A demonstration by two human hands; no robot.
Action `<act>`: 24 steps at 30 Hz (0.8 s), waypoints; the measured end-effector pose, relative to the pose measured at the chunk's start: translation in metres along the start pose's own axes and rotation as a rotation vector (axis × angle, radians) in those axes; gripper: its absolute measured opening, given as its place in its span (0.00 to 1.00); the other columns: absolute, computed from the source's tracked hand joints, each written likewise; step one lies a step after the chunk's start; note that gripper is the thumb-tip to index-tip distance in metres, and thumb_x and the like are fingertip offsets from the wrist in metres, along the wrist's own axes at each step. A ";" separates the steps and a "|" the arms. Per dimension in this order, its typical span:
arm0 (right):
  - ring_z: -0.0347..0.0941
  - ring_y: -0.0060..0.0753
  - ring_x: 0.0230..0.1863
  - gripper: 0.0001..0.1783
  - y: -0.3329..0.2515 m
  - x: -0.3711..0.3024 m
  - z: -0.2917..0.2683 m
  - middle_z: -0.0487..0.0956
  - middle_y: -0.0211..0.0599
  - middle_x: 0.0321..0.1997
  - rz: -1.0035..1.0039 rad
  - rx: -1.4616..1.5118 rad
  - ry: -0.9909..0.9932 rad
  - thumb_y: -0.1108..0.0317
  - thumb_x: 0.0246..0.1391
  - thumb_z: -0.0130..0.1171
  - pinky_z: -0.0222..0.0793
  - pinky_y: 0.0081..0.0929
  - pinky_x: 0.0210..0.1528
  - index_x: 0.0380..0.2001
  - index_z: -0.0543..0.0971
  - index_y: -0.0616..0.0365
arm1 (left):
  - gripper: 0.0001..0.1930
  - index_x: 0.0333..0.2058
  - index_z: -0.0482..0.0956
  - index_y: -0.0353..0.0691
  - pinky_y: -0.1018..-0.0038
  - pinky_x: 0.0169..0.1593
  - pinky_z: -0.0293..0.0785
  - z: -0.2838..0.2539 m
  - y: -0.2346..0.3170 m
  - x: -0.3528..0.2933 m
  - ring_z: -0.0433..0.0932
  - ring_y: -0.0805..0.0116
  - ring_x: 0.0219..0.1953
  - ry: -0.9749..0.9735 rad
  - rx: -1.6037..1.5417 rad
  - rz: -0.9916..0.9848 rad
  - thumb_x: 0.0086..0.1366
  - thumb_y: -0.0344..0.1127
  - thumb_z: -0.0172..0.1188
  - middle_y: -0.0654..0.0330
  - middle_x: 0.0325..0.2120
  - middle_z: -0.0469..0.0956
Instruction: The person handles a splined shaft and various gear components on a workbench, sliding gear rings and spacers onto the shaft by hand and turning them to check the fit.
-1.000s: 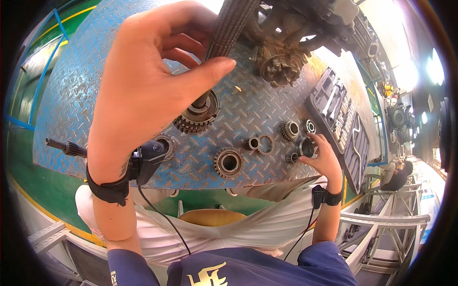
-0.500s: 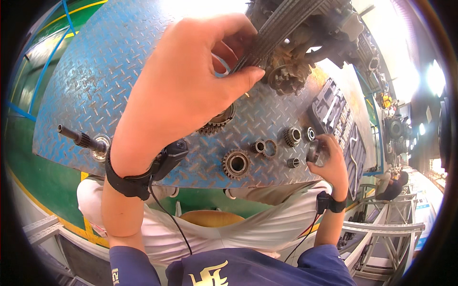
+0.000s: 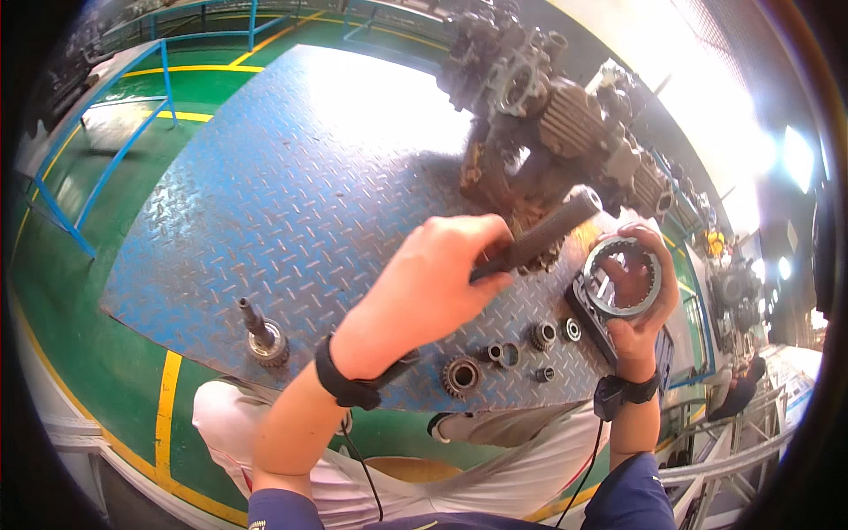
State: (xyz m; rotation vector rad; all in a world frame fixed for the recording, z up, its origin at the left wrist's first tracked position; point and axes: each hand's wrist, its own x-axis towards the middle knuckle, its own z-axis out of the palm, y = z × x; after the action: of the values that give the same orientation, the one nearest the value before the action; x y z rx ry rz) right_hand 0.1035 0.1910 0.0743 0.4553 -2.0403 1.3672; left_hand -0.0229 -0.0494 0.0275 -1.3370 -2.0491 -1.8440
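- Left hand (image 3: 428,287): thumb and fingers clamped on the near end of a dark shaft (image 3: 556,228), raised over the table (image 3: 336,203) and slanting up toward the right.
- Shaft: judged heavy and rigid, possibly slick with oil. Held at one end, it likely pulls at the wrist; a grip nearer mid-length should balance better.
- Right hand (image 3: 651,325): fingers and thumb curled around a metal ring (image 3: 590,289), held up with its opening facing the camera.
- Ring: judged stiff, lighter than the shaft; best held by the outer rim, clear of the notched edge.
- Obstructions: the engine (image 3: 565,124) lies behind the shaft in view; contact cannot be told. The tool case (image 3: 594,325) lies below the ring.
- Near the front edge: a large gear (image 3: 449,380), small gear (image 3: 535,336), bearing (image 3: 572,330) and, further left, an upright spindle (image 3: 256,327).
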 end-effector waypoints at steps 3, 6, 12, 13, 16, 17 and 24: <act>0.69 0.55 0.65 0.52 -0.003 0.019 0.032 0.64 0.56 0.66 -0.134 0.021 0.101 0.50 0.41 0.82 0.72 0.50 0.65 0.61 0.63 0.65 | 0.15 0.40 0.79 0.32 0.67 0.40 0.79 0.004 -0.002 0.001 0.83 0.58 0.32 -0.006 -0.016 0.054 0.53 0.25 0.71 0.49 0.31 0.81; 0.68 0.59 0.66 0.46 0.008 0.040 0.049 0.65 0.60 0.68 -0.220 0.035 0.150 0.48 0.44 0.80 0.69 0.50 0.67 0.58 0.66 0.60 | 0.14 0.39 0.80 0.32 0.67 0.39 0.78 0.007 -0.006 0.002 0.82 0.55 0.32 0.099 0.059 0.078 0.54 0.26 0.70 0.48 0.31 0.81; 0.67 0.63 0.67 0.38 0.011 0.054 0.071 0.65 0.67 0.68 -0.300 0.103 0.237 0.53 0.44 0.81 0.71 0.49 0.66 0.46 0.64 0.56 | 0.13 0.39 0.80 0.33 0.67 0.40 0.78 0.002 -0.011 0.005 0.83 0.56 0.33 0.082 -0.020 0.041 0.54 0.26 0.70 0.49 0.31 0.81; 0.67 0.63 0.67 0.38 0.011 0.058 0.072 0.65 0.67 0.68 -0.308 0.119 0.228 0.53 0.44 0.81 0.71 0.48 0.66 0.45 0.64 0.55 | 0.13 0.39 0.80 0.33 0.67 0.40 0.78 0.002 -0.011 0.005 0.83 0.56 0.33 0.087 -0.018 0.038 0.54 0.26 0.70 0.49 0.31 0.81; 0.66 0.61 0.68 0.37 0.011 0.062 0.075 0.65 0.68 0.68 -0.265 0.172 0.164 0.59 0.42 0.82 0.72 0.45 0.66 0.43 0.63 0.54 | 0.14 0.40 0.80 0.33 0.67 0.40 0.78 0.007 -0.012 0.005 0.83 0.57 0.33 0.104 -0.009 0.067 0.54 0.26 0.70 0.50 0.30 0.81; 0.67 0.59 0.68 0.37 0.012 0.063 0.078 0.65 0.67 0.67 -0.258 0.171 0.130 0.62 0.42 0.82 0.73 0.44 0.66 0.43 0.62 0.54 | 0.14 0.40 0.80 0.33 0.67 0.39 0.78 0.008 -0.013 0.006 0.83 0.57 0.33 0.092 -0.018 0.084 0.54 0.26 0.70 0.50 0.30 0.81; 0.72 0.48 0.64 0.46 0.029 0.040 0.096 0.67 0.62 0.67 -0.090 0.172 0.038 0.73 0.43 0.79 0.76 0.41 0.64 0.58 0.57 0.58 | 0.15 0.41 0.82 0.32 0.68 0.41 0.80 0.002 -0.015 0.007 0.84 0.61 0.34 0.029 -0.133 0.022 0.54 0.25 0.69 0.50 0.30 0.83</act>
State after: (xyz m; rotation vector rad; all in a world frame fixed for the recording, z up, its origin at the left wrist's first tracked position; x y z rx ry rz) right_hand 0.0267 0.1177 0.0555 0.5844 -1.8566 1.4910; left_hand -0.0355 -0.0428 0.0193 -1.3481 -1.9199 -2.0102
